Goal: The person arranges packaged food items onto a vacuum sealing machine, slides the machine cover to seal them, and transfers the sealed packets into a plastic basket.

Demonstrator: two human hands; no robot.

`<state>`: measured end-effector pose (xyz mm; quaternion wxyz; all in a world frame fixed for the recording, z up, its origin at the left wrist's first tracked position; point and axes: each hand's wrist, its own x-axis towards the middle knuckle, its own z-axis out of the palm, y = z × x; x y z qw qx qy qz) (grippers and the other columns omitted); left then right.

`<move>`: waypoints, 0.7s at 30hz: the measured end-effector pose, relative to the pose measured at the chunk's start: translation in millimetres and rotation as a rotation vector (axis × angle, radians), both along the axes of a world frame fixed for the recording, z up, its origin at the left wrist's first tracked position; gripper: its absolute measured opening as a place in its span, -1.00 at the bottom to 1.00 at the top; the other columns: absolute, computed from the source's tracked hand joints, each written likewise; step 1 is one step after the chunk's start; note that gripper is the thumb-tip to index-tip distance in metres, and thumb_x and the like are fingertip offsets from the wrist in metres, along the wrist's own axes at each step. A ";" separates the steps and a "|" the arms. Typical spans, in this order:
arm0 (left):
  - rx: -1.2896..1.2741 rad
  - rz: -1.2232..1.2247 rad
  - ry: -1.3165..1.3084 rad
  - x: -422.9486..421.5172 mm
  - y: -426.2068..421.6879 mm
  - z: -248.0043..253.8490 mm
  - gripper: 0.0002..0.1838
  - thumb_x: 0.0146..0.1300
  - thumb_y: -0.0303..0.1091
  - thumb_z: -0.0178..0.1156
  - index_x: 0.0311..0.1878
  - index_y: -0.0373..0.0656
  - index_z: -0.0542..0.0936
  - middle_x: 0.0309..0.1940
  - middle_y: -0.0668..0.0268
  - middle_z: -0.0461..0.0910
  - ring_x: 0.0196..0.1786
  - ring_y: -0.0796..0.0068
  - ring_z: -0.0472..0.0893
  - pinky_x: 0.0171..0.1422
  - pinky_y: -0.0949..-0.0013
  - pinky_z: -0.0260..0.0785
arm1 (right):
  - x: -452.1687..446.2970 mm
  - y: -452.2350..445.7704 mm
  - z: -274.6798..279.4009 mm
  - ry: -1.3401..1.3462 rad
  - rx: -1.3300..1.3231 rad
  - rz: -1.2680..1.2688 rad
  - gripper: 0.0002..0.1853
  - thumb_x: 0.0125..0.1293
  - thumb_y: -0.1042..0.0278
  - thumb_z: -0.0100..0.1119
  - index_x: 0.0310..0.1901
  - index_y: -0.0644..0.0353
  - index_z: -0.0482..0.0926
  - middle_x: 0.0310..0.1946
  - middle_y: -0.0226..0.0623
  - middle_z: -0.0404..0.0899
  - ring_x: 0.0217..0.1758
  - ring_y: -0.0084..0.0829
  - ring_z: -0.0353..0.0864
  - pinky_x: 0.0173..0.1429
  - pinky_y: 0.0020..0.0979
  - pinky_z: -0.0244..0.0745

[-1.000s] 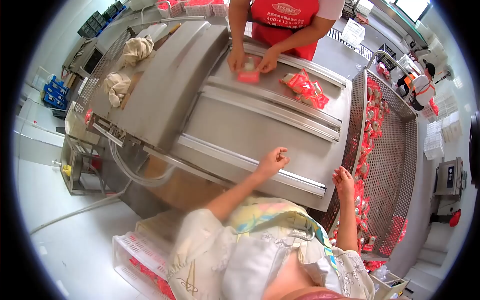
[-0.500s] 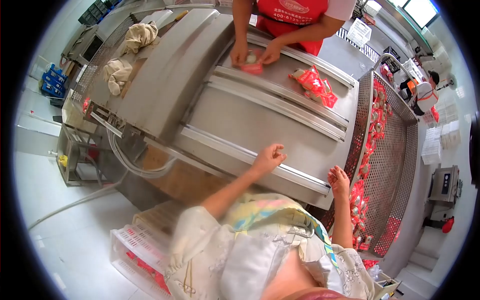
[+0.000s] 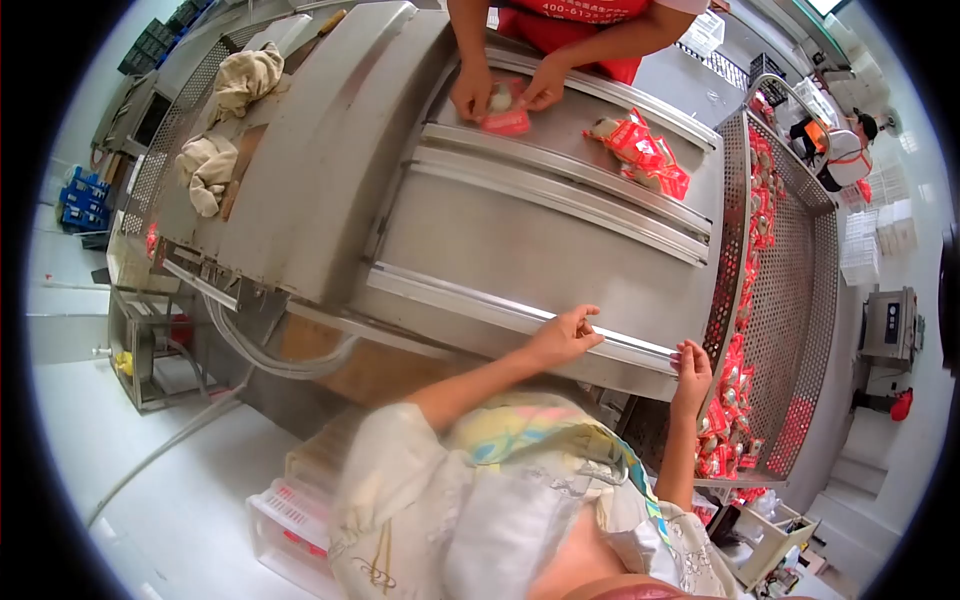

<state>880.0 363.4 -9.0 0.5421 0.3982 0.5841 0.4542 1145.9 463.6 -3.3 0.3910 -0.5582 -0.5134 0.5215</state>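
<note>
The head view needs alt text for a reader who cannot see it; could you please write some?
A person's left hand and right hand, with nothing visibly held, are by the near metal bar of a steel machine. Opposite, a co-worker's hands hold a red packet; more red packets lie nearby and in a perforated bin.

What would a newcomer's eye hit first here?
Bright red packets: a cluster on the far side of the steel machine, more along the near side of the perforated bin at right. Then the wearer's left hand and right hand by the near metal bar, with a co-worker's hands on another packet opposite.
</note>
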 end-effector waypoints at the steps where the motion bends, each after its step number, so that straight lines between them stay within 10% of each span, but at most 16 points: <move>1: 0.000 0.016 0.028 -2.4 3.5 0.4 -0.37 0.20 -0.25 0.25 0.26 -0.33 0.28 -0.34 0.33 0.60 -0.29 0.51 0.56 -0.10 0.41 0.42 | 2.3 -9.1 1.0 -0.036 0.031 0.022 -0.79 0.39 0.35 0.10 -0.05 0.29 0.56 -0.25 -0.34 0.62 -0.28 -0.60 0.58 -0.18 -0.57 0.50; 10: 0.175 0.594 0.195 -87.0 78.5 -17.5 -0.38 0.25 -0.33 0.22 0.27 -0.38 0.19 -0.45 0.36 0.53 -0.43 0.65 0.47 -0.31 0.51 0.36 | 45.3 -81.1 -11.6 0.031 -0.052 -0.184 -0.80 0.39 0.34 0.10 -0.08 0.27 0.58 -0.25 -0.31 0.64 -0.33 -0.59 0.60 -0.25 -0.59 0.51; 21: 0.177 -0.238 0.053 72.2 -59.9 4.0 -0.53 0.24 -0.34 0.21 0.17 -0.31 0.36 -0.43 0.35 0.56 -0.39 0.60 0.51 -0.25 0.46 0.39 | 53.3 -236.1 -42.5 0.163 -0.136 -0.407 -0.82 0.39 0.34 0.12 -0.11 0.26 0.57 -0.27 -0.36 0.61 -0.29 -0.59 0.57 -0.16 -0.57 0.52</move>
